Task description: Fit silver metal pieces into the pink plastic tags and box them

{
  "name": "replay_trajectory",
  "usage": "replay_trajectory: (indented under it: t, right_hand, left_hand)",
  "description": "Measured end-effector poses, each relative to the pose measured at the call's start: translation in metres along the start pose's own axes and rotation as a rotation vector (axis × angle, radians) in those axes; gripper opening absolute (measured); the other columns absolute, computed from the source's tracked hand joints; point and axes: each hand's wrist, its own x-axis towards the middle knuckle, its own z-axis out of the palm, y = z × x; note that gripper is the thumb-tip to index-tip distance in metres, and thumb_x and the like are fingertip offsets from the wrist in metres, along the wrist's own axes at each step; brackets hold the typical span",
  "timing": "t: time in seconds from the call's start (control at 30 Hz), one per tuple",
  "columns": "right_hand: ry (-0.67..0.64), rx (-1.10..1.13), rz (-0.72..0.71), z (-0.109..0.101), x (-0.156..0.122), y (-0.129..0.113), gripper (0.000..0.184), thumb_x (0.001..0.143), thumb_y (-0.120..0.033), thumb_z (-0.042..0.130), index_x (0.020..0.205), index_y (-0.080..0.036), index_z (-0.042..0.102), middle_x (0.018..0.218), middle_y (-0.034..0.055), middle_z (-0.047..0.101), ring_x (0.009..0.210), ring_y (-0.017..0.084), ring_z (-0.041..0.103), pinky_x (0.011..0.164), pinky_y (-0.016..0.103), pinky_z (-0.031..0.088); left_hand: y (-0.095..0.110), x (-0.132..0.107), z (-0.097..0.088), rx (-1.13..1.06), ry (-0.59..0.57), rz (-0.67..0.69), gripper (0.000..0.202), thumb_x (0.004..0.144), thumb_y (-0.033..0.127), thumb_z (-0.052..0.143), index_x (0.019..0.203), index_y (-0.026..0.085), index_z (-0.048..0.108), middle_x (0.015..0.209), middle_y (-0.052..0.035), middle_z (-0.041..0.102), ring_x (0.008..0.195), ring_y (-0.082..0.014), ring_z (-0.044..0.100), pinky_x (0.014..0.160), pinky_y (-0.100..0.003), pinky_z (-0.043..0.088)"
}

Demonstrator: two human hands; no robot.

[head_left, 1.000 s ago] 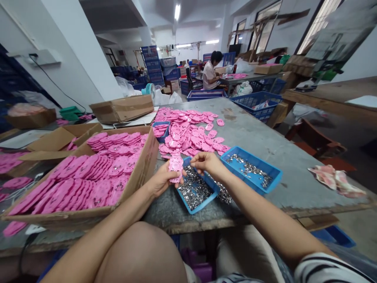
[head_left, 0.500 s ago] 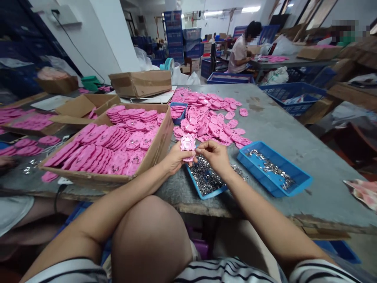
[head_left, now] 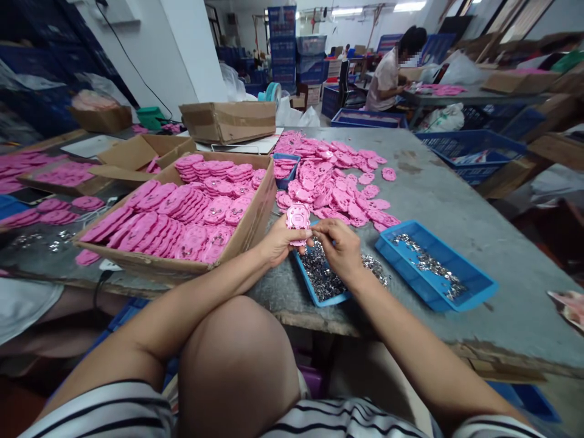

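- Fingers of the left hand (head_left: 279,244) hold one pink piece (head_left: 298,215) upright, the thumb laid across its lower part; the piece is raised above the worktop (head_left: 424,198), by the far-left corner of the near blue tray (head_left: 331,300).
- Right hand (head_left: 341,244): thumb and forefinger drawn narrow beside the left thumb, at the piece's right edge; a metal bit may sit between them, but the tips are too small to tell.
- Against a second ago, the right hand has come across from over the near tray, where it was apart from the piece, to that edge; the left hand has kept its hold.
- The view has swung towards the worktop's left, so two loose clusters of metal bits (head_left: 59,242) now show near that end.
- Blue trays: two, both toward the near edge, each with metal bits inside; the far blue tray (head_left: 477,298) stands further right and holds fewer.
- One spill of metal bits lies on the worktop just right of the near tray, partly behind the right arm.
- Pink pieces beyond counting fill one large cardboard box (head_left: 263,210) at the near edge, left of the hands.
- One heap of pink pieces (head_left: 331,179) spreads toward the far edge, with one small blue basket (head_left: 288,178) at its left side.
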Motion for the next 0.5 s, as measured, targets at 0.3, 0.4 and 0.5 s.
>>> replay_trajectory:
  t: [0.3,0.4,0.5]
  right_hand:
    - [-0.003,-0.016,0.02,0.0041,-0.01,-0.0033,0.022,0.094,-0.02,0.052,0.102,-0.026,0.072,0.097,0.0074,0.07,0.09,0.02,0.068,0.077,0.038,0.056]
    - [-0.005,-0.022,0.006,0.0035,-0.0098,-0.0034,0.024,0.094,-0.017,0.051,0.104,-0.025,0.071,0.098,0.0079,0.07,0.091,0.02,0.068,0.078,0.038,0.056]
    - [-0.015,-0.039,-0.008,0.0016,-0.0083,-0.0036,0.024,0.093,-0.016,0.051,0.104,-0.025,0.071,0.098,0.0084,0.07,0.09,0.02,0.068,0.077,0.037,0.057]
  left_hand:
    - [0.0023,0.0008,0.0034,0.008,0.048,0.029,0.054,0.043,0.022,0.087,0.082,0.016,0.05,0.058,0.0031,0.06,0.047,-0.0106,0.056,0.035,-0.018,0.04]
    - [0.002,0.0009,0.0031,0.014,0.04,0.047,0.053,0.045,0.023,0.087,0.082,0.016,0.05,0.058,0.0033,0.06,0.046,-0.0101,0.055,0.036,-0.019,0.04]
    - [0.0018,0.0009,0.0031,0.016,0.028,0.065,0.052,0.047,0.024,0.087,0.082,0.017,0.049,0.06,0.0035,0.059,0.047,-0.0104,0.056,0.037,-0.019,0.04]
